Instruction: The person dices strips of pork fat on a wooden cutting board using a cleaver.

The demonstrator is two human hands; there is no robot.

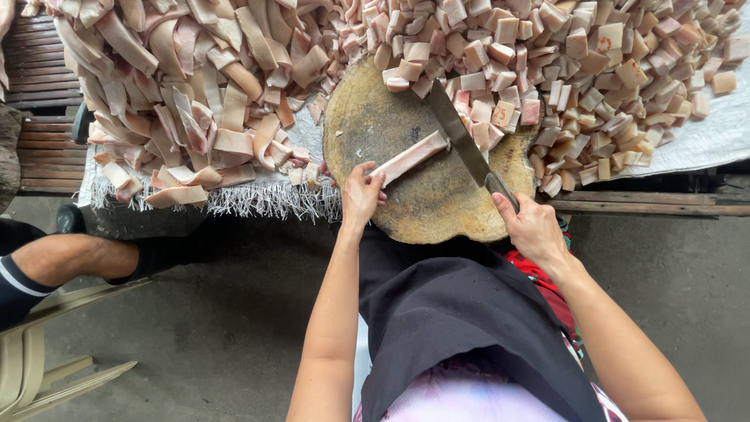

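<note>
Dark apron cloth hangs over the lap nearest the camera, with 2 bare forearms reaching up from it to the round wooden chopping block at the near edge of the bench. Left of the block, long uncut strips of pale pork skin and fat lie heaped on a fringed white cloth, within easy reach. Left hand pinches the near end of 1 strip, pinning it flat on the block so it cannot slide. Right hand is closed around the handle of a cleaver, whose blade rests at the strip's far end. Beyond the blade, cut cubes pile toward the bench's far right corner, pushed clear of the cutting spot.
</note>
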